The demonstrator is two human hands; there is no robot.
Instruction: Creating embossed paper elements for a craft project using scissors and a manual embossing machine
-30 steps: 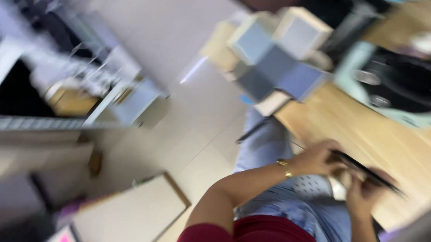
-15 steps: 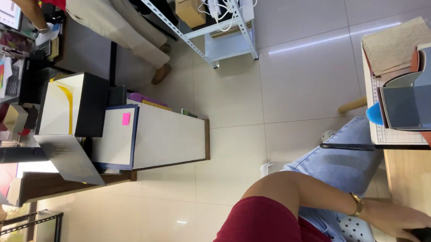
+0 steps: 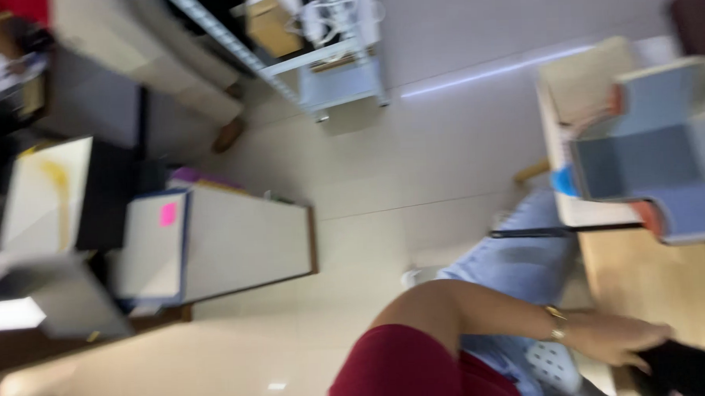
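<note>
Pale tiled floor (image 3: 414,165) fills most of the blurred, sideways view, with a white cabinet (image 3: 221,241) bearing a pink sticky note (image 3: 167,214) and a metal shelf rack (image 3: 324,58) farther off. Near the bottom right, the person's left hand (image 3: 619,338), gold bracelet (image 3: 556,324) at the wrist, reaches over a wooden desk (image 3: 652,281). Its fingers (image 3: 654,336) lie loosely spread, their tips touching a dark object (image 3: 690,370), too blurred to identify. Just beyond the fingertips sit grey-blue boxes (image 3: 648,156). No right hand appears.
</note>
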